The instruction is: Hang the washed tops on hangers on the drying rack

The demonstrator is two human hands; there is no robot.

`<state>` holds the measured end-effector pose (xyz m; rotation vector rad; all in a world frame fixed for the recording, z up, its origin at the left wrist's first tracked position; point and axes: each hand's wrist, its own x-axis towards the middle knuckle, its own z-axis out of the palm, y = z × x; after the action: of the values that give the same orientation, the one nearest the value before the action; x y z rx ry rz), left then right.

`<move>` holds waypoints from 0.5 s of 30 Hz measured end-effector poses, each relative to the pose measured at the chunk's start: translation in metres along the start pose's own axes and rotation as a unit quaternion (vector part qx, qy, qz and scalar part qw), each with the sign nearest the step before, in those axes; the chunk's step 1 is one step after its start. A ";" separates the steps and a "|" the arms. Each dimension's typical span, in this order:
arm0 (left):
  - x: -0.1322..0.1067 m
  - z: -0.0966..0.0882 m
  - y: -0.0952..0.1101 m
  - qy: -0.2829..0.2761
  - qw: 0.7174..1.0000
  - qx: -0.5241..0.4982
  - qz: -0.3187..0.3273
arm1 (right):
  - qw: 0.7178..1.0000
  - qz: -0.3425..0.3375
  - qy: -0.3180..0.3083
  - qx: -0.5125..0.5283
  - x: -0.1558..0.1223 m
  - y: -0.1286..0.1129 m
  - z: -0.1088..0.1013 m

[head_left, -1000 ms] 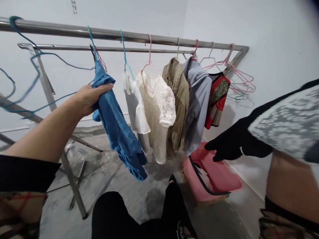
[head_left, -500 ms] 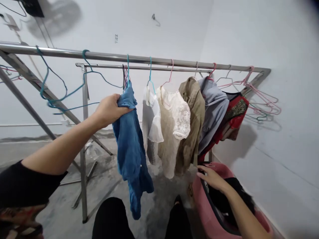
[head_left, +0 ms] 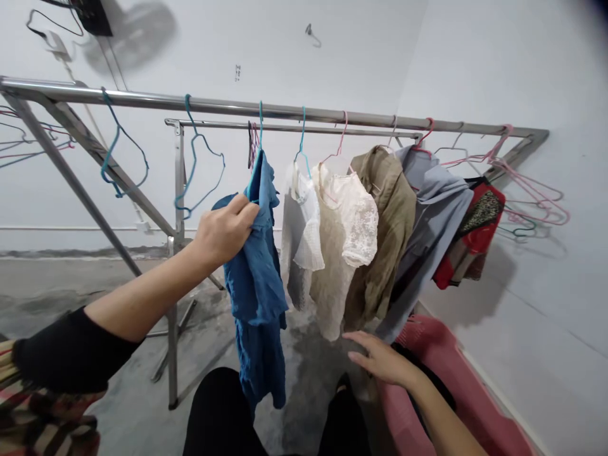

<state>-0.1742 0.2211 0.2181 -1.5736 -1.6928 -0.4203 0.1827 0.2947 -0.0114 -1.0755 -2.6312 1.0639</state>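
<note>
A blue shirt [head_left: 259, 278] hangs from a blue hanger [head_left: 257, 164] on the metal rail [head_left: 213, 104]. My left hand [head_left: 227, 231] is closed on the cloth near its collar. Low on the right, my right hand [head_left: 380, 358] reaches with its fingers stretched out and nothing in them, just below the cream lace top [head_left: 327, 266] and the khaki shirt [head_left: 380, 247]. Between the blue shirt and the lace top hangs a small white and grey garment [head_left: 304, 244].
A grey-blue shirt [head_left: 437, 209] and a red garment [head_left: 475, 244] hang farther right. Bare blue hangers [head_left: 114, 152] hang at left, pink hangers [head_left: 532, 183] at the right end. A pink basket [head_left: 470, 373] with dark cloth stands by the right wall. Metal legs [head_left: 171, 342] reach the floor.
My right hand has moved left, away from above the basket. The blue shirt has turned in my left hand's hold. The two blue hangers at left hang straighter, and the view has shifted left.
</note>
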 end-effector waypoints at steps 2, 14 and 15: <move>-0.005 0.005 0.000 -0.018 0.999 0.006 0.028 | 1.000 -0.003 -0.004 0.007 0.000 -0.001 0.003; -0.071 0.043 0.081 -0.256 0.803 -0.528 -0.106 | 0.972 -0.022 0.118 0.203 0.018 -0.039 0.049; -0.078 0.039 0.097 -0.261 0.759 -0.585 -0.113 | 0.972 -0.035 0.105 0.205 0.021 -0.046 0.058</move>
<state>-0.0992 0.2119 0.1114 -2.5206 -2.2009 -1.5082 0.1212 0.2519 -0.0284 -0.9352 -2.1395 1.3200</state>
